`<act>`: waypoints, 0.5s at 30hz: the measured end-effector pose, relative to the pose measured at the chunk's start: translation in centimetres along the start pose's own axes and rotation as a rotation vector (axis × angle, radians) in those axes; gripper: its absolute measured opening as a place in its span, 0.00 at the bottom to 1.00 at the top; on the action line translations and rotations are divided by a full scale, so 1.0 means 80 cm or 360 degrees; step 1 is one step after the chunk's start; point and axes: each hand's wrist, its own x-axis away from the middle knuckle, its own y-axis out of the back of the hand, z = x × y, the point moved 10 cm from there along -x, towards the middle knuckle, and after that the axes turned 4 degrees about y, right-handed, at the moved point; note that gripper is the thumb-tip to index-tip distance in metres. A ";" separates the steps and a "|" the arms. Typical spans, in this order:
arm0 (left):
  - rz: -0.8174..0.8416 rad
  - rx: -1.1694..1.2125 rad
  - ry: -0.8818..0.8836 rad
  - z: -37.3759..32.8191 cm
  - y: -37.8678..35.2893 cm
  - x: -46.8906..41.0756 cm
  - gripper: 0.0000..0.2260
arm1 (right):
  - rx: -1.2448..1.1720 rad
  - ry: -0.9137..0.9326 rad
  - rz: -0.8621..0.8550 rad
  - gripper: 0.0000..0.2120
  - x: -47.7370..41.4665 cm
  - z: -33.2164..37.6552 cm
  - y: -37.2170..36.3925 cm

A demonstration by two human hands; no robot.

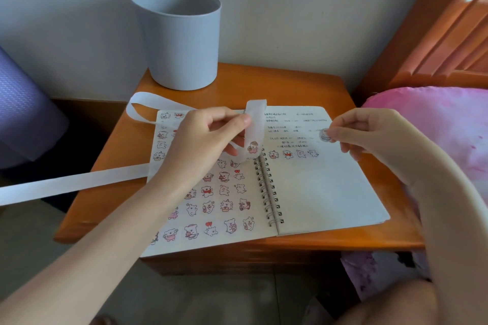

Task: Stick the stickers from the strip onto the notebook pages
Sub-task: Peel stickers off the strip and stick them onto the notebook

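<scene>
A spiral notebook (317,192) lies open on the wooden bedside table (237,79). Its left page is covered with several small bear stickers; the right page has handwriting and a short row of stickers under it. My left hand (206,137) pinches the white sticker strip (254,124) above the spine, where the strip folds over and shows one bear sticker. The strip's empty backing trails off to the left past the table edge. My right hand (369,132) pinches a small peeled sticker (324,135) just above the right page, beside the handwriting.
A tall grey cylindrical bin (182,39) stands at the back of the table against the wall. A pink pillow (435,124) and an orange wooden headboard (435,34) are on the right. A purple rolled mat (23,113) is at the left.
</scene>
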 end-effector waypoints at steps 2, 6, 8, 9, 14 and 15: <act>-0.0001 -0.0011 -0.0001 0.001 0.000 0.000 0.08 | 0.0032 -0.0062 0.0038 0.04 -0.003 -0.009 -0.001; 0.0000 -0.0033 -0.0005 0.001 0.000 0.000 0.08 | 0.0132 -0.0170 0.0172 0.03 -0.004 -0.025 -0.013; -0.0005 -0.0040 -0.0003 0.002 0.000 0.000 0.08 | 0.0153 -0.0200 0.0203 0.02 -0.004 -0.029 -0.017; -0.0007 -0.0038 -0.0003 0.002 0.000 -0.001 0.08 | 0.0147 -0.0209 0.0205 0.02 -0.004 -0.030 -0.017; 0.0002 0.0005 -0.0007 0.001 -0.002 0.000 0.07 | 0.0157 -0.0201 0.0214 0.03 -0.004 -0.029 -0.017; 0.0003 0.0004 -0.0007 0.001 -0.002 0.000 0.07 | 0.0153 -0.0197 0.0214 0.03 -0.004 -0.029 -0.017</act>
